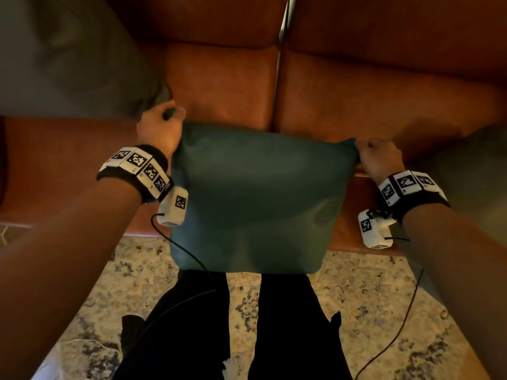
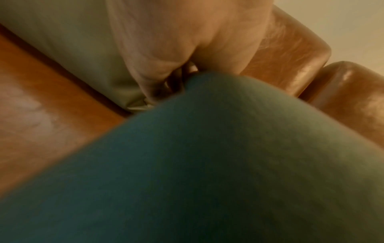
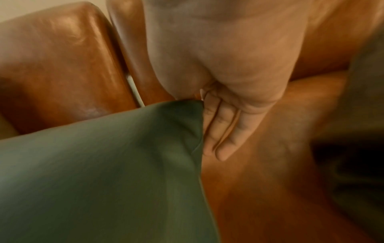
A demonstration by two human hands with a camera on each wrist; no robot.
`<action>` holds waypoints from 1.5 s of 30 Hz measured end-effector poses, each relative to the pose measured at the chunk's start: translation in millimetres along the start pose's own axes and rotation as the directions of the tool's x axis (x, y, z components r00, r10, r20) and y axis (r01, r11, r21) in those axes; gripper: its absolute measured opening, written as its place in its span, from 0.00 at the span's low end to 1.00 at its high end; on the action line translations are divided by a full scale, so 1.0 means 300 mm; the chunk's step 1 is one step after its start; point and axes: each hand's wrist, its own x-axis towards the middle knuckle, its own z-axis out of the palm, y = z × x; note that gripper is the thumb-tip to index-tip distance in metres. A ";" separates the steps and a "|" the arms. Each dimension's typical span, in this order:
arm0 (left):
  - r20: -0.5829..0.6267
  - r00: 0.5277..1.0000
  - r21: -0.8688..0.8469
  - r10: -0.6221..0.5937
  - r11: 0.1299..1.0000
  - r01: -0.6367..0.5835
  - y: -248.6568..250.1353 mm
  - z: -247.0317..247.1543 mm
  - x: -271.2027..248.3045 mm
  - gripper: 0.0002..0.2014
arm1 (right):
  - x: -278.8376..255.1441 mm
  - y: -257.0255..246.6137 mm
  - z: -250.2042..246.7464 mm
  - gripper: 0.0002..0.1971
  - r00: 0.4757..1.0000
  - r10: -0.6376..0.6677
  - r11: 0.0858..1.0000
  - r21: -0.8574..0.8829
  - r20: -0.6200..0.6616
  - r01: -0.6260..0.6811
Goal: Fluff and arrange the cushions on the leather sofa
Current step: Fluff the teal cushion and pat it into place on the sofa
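A teal green cushion [image 1: 255, 198] hangs in the air in front of the tan leather sofa [image 1: 356, 100], held up by its two top corners. My left hand [image 1: 162, 127] grips the top left corner, fingers curled round the fabric. My right hand [image 1: 375, 157] pinches the top right corner. In the left wrist view the cushion [image 2: 207, 164] fills the lower frame below my left hand [image 2: 182, 72]. The right wrist view shows my right hand [image 3: 207, 105] closed on the corner of the cushion [image 3: 104, 164], its fingers [image 3: 224, 131] curled behind the seam.
A pale grey-green cushion [image 1: 71, 58] leans at the sofa's left end, and another grey one [image 1: 466, 171] lies at the right. A gap [image 1: 279, 78] splits the two seat sections. A patterned rug [image 1: 370, 311] covers the floor under my legs [image 1: 238, 325].
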 end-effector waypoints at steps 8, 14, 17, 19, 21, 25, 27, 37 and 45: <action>0.458 0.872 -0.152 0.170 0.982 -0.112 -0.161 -0.084 -0.217 0.27 | -0.131 0.148 0.101 0.62 0.934 0.162 0.898 0.345 0.318 -0.273; 0.510 0.860 -0.175 0.000 0.979 0.104 -0.285 -0.043 -0.367 0.22 | -0.267 0.208 0.174 0.46 0.860 0.069 0.807 0.479 0.506 -0.347; 0.463 0.886 -0.145 -0.044 0.982 0.124 -0.236 -0.051 -0.380 0.35 | -0.258 0.187 0.148 0.42 0.883 0.033 0.836 0.472 0.468 -0.281; 0.460 0.886 -0.129 -0.065 0.982 0.139 -0.192 -0.061 -0.377 0.40 | -0.238 0.160 0.107 0.37 0.892 -0.004 0.848 0.474 0.452 -0.236; 0.478 0.876 -0.128 -0.070 0.981 0.148 -0.149 -0.062 -0.347 0.45 | -0.207 0.125 0.064 0.35 0.902 -0.037 0.845 0.495 0.430 -0.201; 0.485 0.873 -0.225 0.052 0.972 0.066 -0.062 -0.029 -0.284 0.43 | -0.107 0.059 0.003 0.33 0.941 -0.078 0.864 0.493 0.329 -0.101; 0.445 0.894 -0.209 0.057 0.977 0.042 -0.038 -0.005 -0.263 0.44 | -0.067 0.034 -0.012 0.31 0.950 -0.098 0.864 0.499 0.296 -0.066; 0.305 0.917 -0.321 -0.257 0.879 0.353 -0.220 0.083 -0.339 0.25 | 0.027 0.273 0.074 0.21 0.966 -0.025 0.862 0.494 0.259 -0.110; 0.308 0.929 0.021 -0.206 0.978 0.210 -0.411 0.152 -0.454 0.09 | -0.047 0.470 0.190 0.23 0.924 -0.015 0.919 0.369 0.382 -0.137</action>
